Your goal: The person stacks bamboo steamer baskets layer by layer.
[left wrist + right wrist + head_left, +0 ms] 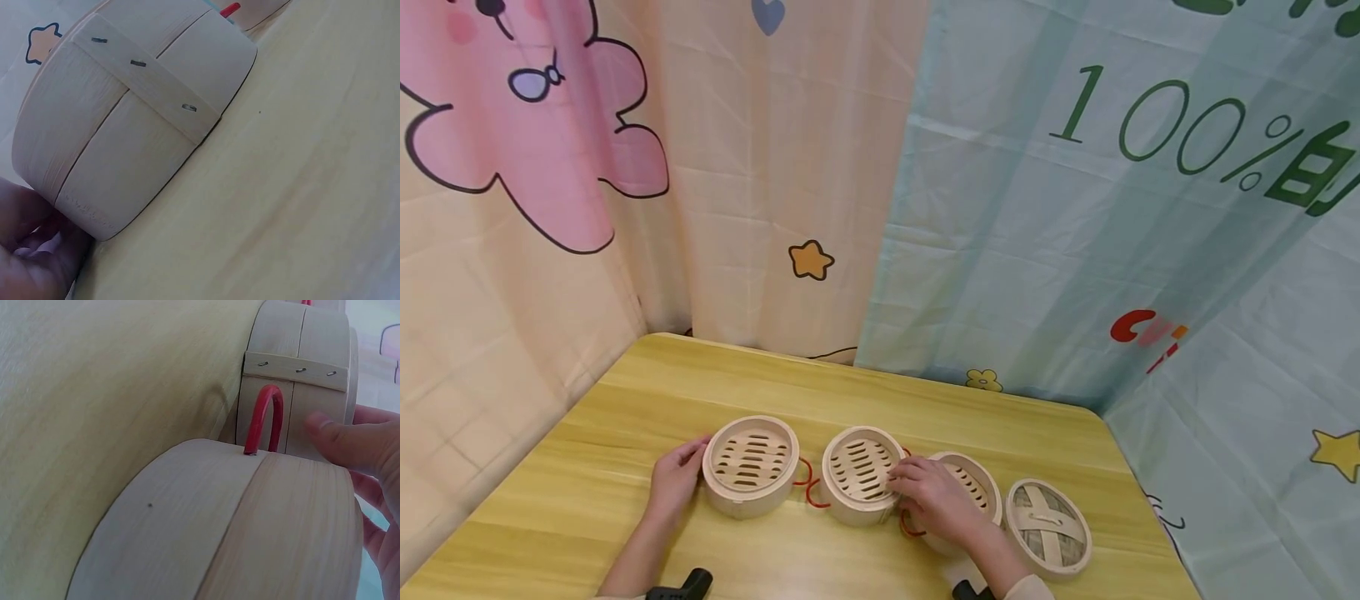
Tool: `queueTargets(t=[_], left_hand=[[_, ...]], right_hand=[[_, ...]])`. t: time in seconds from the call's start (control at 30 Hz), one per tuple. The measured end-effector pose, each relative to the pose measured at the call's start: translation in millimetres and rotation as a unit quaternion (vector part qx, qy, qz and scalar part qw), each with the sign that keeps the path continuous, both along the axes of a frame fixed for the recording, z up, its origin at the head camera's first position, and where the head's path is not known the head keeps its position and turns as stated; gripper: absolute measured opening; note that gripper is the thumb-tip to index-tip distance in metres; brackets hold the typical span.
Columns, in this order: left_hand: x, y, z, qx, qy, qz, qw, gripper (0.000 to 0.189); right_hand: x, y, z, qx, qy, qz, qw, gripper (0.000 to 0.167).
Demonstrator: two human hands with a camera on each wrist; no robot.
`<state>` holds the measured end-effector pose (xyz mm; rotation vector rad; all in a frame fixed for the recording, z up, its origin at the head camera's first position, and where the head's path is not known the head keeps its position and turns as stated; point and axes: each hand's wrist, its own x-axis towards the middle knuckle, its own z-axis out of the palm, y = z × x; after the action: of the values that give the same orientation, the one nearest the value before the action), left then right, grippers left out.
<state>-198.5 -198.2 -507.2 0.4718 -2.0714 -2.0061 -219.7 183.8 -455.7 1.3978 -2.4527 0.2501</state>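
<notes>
Three round bamboo steamer baskets with slatted bottoms and red loop handles stand in a row on the table. My left hand (pixel 673 477) touches the outer left side of the left steamer basket (pixel 751 465); in the left wrist view its fingers (pixel 31 250) lie against the low edge of the wall. With my right hand (pixel 936 498) I grip the right side of the middle steamer basket (pixel 857 468), the thumb (pixel 331 432) pressing its outer wall by the stapled strip. The right steamer basket (pixel 988 487) sits partly hidden under that hand.
A woven steamer lid (pixel 1048 527) with crossed bands rests at the right end of the row. The wooden table (pixel 715 379) reaches back to printed curtains (pixel 775 200), which also hang at both sides. Dark wrist straps' ends (pixel 696 583) show at the bottom.
</notes>
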Motion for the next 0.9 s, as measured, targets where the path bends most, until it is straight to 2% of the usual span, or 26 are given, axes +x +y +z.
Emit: queueTargets(t=[0.2,0.43,0.6,0.9], left_hand=[[-3.9,0.9,-8.1,-0.025,0.023,0.014,0.9993,0.031],[-5.4,4.5,-9.4,-0.05,0.051,0.046,0.9963,0.026],[-5.5,4.7,-8.2,-0.055,0.049,0.048,0.9961,0.026],[-6.7,3.5,-9.3,-0.064,0.046,0.051,0.9956,0.025]], right_hand=[[-1.7,-0.6,-0.5,-0.005,0.002,0.012,0.9999,0.03],[-2.8,-1.1,-1.3,-0.009,0.027,0.026,0.9992,0.027],[-4.2,-2.3,-3.7,-0.014,0.052,0.041,0.9977,0.025],[-4.5,-3.4,-5.0,-0.005,0.068,0.052,0.9963,0.018]])
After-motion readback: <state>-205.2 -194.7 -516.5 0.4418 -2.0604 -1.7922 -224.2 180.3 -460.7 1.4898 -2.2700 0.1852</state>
